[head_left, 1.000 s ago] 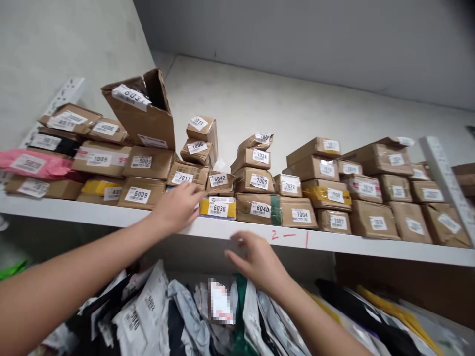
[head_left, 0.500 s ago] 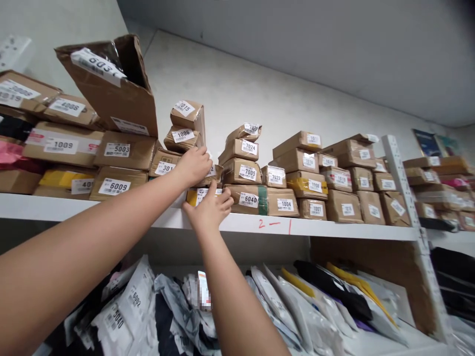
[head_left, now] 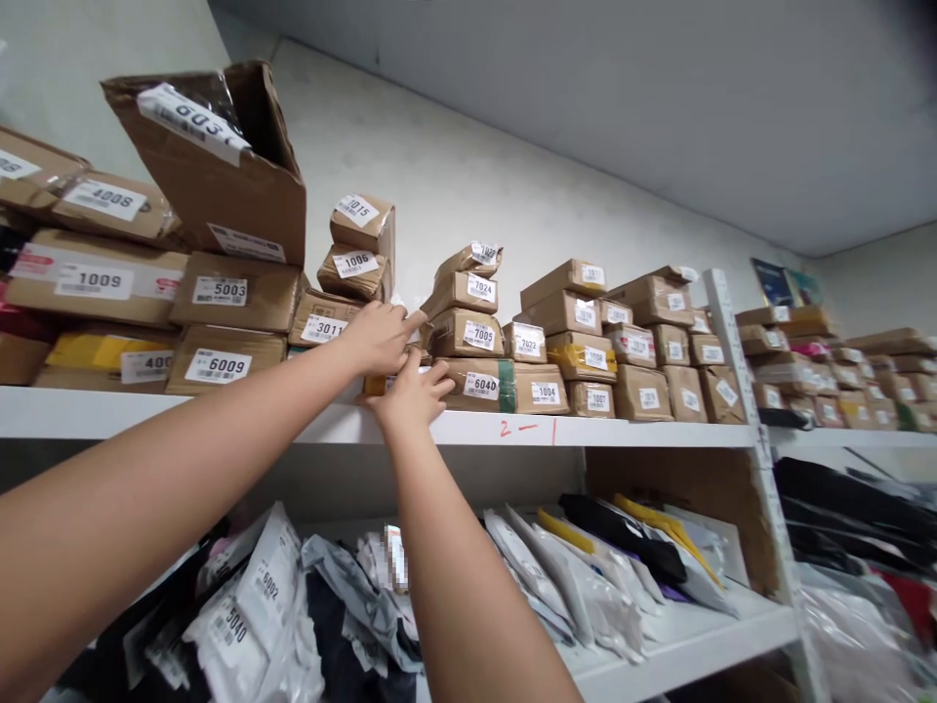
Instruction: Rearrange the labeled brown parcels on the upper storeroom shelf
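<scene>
My left hand (head_left: 386,337) reaches across the upper shelf into the gap between two stacks of cardboard boxes. Its fingers stretch to the right, over a small box (head_left: 416,357) that they mostly hide. Just below, my right hand (head_left: 411,392) rests against the box fronts with its fingers spread. Behind it, a box with yellow tape (head_left: 375,384) shows only in part. Left of the hands sits the box labelled 3011 (head_left: 322,329); boxes 7005 (head_left: 468,334) and 6040 (head_left: 472,384) stand to the right. I see no grip on any box.
A large box with an open top (head_left: 212,186) leans above the left stacks. Boxes 1006 (head_left: 355,270) and 1015 (head_left: 362,220) rise behind my left hand. Plastic mailing bags (head_left: 253,610) fill the lower shelf. A white upright post (head_left: 736,361) stands at right.
The view has swung slightly right, showing more of the neighbouring shelves. My left hand's fingers have straightened to the right, and my right hand is closer beneath them. The small box between them is more covered.
</scene>
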{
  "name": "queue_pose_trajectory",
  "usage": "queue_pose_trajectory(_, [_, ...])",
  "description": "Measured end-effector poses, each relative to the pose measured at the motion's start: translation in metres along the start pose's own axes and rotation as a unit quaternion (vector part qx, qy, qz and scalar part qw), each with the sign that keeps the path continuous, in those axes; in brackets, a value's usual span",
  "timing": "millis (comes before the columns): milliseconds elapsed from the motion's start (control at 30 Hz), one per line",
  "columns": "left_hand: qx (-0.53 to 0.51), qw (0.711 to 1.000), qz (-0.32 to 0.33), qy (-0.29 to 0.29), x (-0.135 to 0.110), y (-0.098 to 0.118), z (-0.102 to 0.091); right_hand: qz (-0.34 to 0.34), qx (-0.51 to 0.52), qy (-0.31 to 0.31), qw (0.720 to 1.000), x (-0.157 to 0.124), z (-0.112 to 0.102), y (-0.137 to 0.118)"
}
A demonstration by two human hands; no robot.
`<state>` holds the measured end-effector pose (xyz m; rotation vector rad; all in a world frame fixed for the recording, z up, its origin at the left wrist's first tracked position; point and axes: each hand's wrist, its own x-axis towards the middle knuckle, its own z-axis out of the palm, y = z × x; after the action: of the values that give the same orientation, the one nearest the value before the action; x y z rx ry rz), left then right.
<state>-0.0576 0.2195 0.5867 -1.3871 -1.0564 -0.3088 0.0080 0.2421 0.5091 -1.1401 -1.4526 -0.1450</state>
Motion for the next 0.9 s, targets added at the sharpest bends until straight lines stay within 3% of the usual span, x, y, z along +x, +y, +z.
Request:
queue_pose_trajectory(67, [-0.013,0.999,0.03,-0.007,-0.001,-0.007,0.002,0.0,-0.001,0.001,1.0,-0.001,0.004,-0.003])
queue_pose_trajectory(200, [-0.028,0.995,0.088,-0.029,-0.003,-0.02,0.004,-0.009,0.016,0.064,0.998,-0.004,0.014,-0.005])
queue_pose_trajectory(433, [-0.041,0.997,0.069,-0.01,-0.005,-0.016,0.01,-0.009,0.055,0.128,0.99,-0.006,0.014,-0.001])
queue_pose_trajectory(633, [-0.058,0.997,0.053,0.009,-0.004,-0.018,0.016,-0.028,0.053,0.12,0.991,-0.009,0.002,0.008])
queue_pose_trajectory(900, [-0.024,0.998,0.048,-0.03,0.005,-0.01,0.007,0.004,0.023,0.097,0.995,-0.001,0.004,0.002])
